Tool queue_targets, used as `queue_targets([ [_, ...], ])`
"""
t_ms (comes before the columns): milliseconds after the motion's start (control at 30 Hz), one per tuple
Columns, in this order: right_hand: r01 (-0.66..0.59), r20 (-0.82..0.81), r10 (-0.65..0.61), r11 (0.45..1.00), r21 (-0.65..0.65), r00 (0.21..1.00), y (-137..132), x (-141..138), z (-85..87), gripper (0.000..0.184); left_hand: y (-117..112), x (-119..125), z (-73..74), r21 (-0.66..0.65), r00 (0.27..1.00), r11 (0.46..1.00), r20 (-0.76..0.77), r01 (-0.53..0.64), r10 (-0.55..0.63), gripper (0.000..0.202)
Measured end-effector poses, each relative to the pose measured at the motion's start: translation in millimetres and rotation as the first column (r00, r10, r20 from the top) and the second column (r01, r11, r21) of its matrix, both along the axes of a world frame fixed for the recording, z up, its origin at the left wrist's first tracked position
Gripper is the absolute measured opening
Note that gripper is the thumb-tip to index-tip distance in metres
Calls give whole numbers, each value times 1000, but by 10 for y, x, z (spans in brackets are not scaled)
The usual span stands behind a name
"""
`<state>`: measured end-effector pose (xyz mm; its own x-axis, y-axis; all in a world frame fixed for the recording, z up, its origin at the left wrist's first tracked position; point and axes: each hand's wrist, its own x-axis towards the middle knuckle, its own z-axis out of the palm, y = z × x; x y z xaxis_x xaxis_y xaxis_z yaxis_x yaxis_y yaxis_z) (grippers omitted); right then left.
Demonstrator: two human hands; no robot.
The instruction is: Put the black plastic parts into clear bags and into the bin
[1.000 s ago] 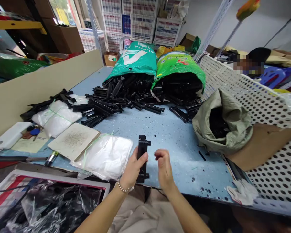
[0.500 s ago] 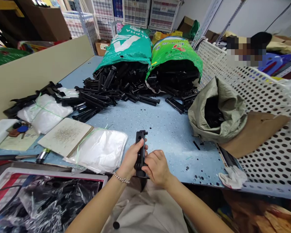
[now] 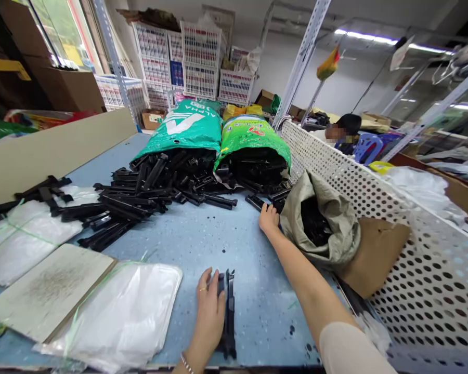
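Observation:
Near the front of the blue tabletop, my left hand (image 3: 210, 309) rests against the left side of a long black plastic part (image 3: 229, 317). Its fingers are apart and loosely bent, not wrapped round the part. My right hand (image 3: 269, 218) is stretched far forward, its fingers curled down at the end of another black plastic part (image 3: 254, 201) by the green bag. The fingertips there are partly hidden. Many similar parts spill from a teal bag (image 3: 183, 124) and a green bag (image 3: 253, 135) in a heap (image 3: 120, 202).
An open grey-green sack (image 3: 320, 223) with black contents stands beside my right forearm, against a white perforated panel (image 3: 417, 259). Clear plastic bags (image 3: 128, 306) and a board (image 3: 50, 285) lie to the left. Crates (image 3: 200, 57) and a person (image 3: 343, 130) are farther back.
My hands have separated. The black plastic part they both held now lies on the table beside my left hand. My right hand has reached forward to the parts by the green bag. The view has tilted up.

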<state>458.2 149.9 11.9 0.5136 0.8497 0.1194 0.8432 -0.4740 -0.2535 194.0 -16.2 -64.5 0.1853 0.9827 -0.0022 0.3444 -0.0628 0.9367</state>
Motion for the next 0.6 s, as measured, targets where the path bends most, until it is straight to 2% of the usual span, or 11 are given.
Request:
queue_targets([
  [67,24,-21,-24,1000,-9,999,41,56,-59,47,22,-63,-28,44,998,999,-58,8,-6,43],
  [133,9,-69,-10,1000,-22,998,-8,70,-119,45,85,-122,6,73,997,997,-70,20,-15,44],
  [233,-104,-204,98,994,-22,974,-226,16,-217,31,260,-88,136,111,1000,994,12,18,-20,43],
  [333,-238,-342,241,970,50,908,-516,-183,-360,27,505,117,234,12,984,1000,179,11,-13,50],
  [400,-278,-398,299,954,110,867,-655,-368,-470,28,653,253,247,-84,975,996,222,12,7,57],
  [433,-281,-419,312,950,137,853,-691,-457,-520,28,712,289,245,-96,979,995,204,19,1,57],
  [500,-261,-456,316,948,181,832,-697,-600,-596,29,803,270,249,-9,996,999,77,48,-47,54],
  [567,-236,-499,316,947,218,807,-643,-692,-637,27,888,139,286,160,986,984,-157,82,-57,57],
  [600,-230,-523,321,945,233,789,-610,-724,-645,25,940,50,318,230,955,967,-296,108,-36,61],
])
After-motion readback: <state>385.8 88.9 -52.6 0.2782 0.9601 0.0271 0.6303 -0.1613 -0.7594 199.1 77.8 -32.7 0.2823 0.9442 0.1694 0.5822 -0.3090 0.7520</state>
